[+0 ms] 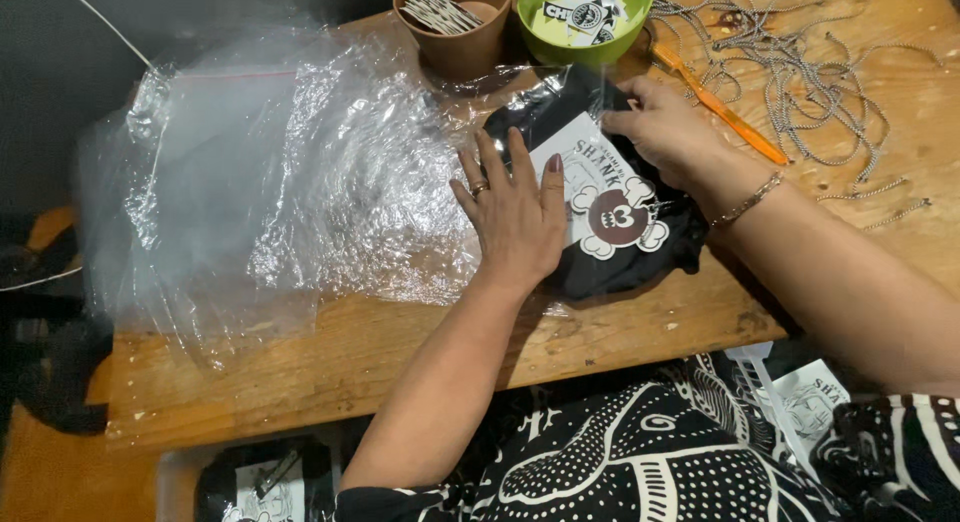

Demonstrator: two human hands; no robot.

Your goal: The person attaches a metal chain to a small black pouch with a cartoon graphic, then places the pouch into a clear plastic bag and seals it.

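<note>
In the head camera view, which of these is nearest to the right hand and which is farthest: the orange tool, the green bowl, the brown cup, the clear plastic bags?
1. Orange tool: just beside the right hand, on its right.
2. Green bowl: above the hand, at the table's far edge.
3. Brown cup: left of the bowl.
4. Clear plastic bags: far left, beyond the left hand.

Head view, steeply down (seemingly close)

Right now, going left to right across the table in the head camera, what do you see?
Clear plastic bags → left hand → black folded cloth with a white card → orange tool → pile of grey cords.
</note>
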